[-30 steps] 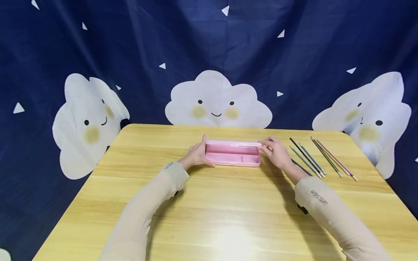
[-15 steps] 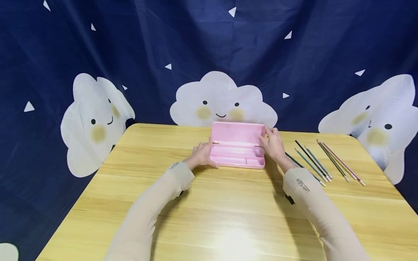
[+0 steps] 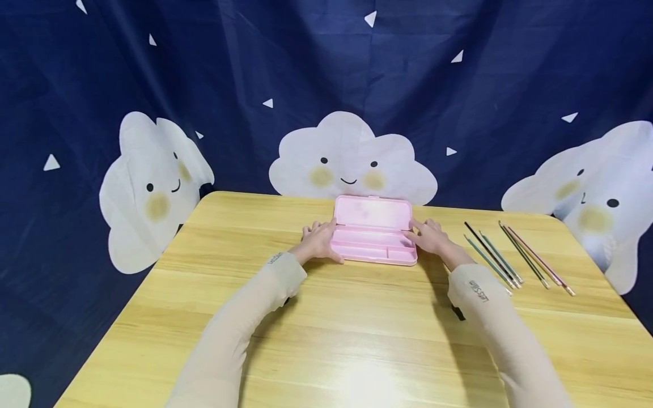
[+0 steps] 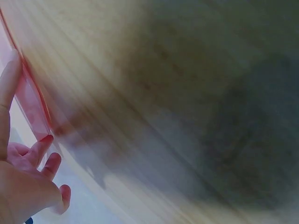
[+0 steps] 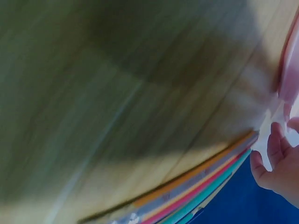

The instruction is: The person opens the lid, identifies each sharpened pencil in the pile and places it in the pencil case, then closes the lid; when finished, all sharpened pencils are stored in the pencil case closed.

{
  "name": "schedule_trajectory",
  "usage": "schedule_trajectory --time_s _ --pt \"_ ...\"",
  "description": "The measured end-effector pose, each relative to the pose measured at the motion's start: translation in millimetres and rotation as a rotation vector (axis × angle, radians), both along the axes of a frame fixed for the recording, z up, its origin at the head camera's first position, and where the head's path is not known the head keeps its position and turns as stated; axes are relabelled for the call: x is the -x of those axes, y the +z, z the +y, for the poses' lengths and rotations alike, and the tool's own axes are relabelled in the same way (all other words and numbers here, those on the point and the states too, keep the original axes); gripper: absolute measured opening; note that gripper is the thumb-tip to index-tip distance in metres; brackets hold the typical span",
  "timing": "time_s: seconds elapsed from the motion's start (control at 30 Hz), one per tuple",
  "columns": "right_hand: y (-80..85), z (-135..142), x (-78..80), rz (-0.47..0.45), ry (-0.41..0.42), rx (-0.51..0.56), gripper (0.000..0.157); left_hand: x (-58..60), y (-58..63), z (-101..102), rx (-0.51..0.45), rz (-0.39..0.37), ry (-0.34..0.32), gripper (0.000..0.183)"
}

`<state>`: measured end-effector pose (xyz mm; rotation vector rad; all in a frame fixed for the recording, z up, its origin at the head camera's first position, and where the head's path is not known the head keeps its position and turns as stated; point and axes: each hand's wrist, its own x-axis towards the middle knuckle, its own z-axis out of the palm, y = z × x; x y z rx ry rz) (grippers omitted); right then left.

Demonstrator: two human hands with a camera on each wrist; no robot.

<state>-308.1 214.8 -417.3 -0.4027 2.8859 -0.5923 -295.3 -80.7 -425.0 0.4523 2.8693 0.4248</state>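
Observation:
A pink pencil case lies on the table with its lid raised and tilted back. Inside are a long compartment, a front one and a small one at the front right; nothing shows in them. My left hand holds the case's left end, thumb at the front corner and fingers toward the hinge; the left wrist view shows this hand against the pink side. My right hand is at the right end near the hinge, fingers spread and loosely bent. In the right wrist view its fingers are beyond the case's corner.
Several pencils in teal, black, green and pink lie to the right of the case, beside my right forearm. The wooden table ends at the back against a dark blue curtain with white clouds.
The lid has swung from nearly upright to leaning back. My right hand has let go of the lid's edge and lowered to the case's right end. My left hand stays at the left end.

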Motion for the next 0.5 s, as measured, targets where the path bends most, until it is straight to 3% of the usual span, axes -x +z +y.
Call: schedule_trajectory --time_s 0.13,0.27,0.37,0.5 --pt "2.0 8.7 -15.0 0.052 0.083 0.023 0.045 -2.7 0.9 2.1 0.009 -0.025 -0.008 0.122" --pt "4.3 16.4 -33.5 -0.027 0.185 0.046 0.064 -4.5 1.4 4.0 0.016 -0.04 -0.029 0.125" --pt "4.4 19.7 -41.4 -0.083 0.206 0.076 0.071 -3.4 3.1 4.3 0.014 -0.018 -0.034 0.125" --pt "1.9 19.7 -42.9 -0.044 0.2 0.148 0.07 -0.3 4.9 2.6 -0.005 -0.002 -0.027 0.126"
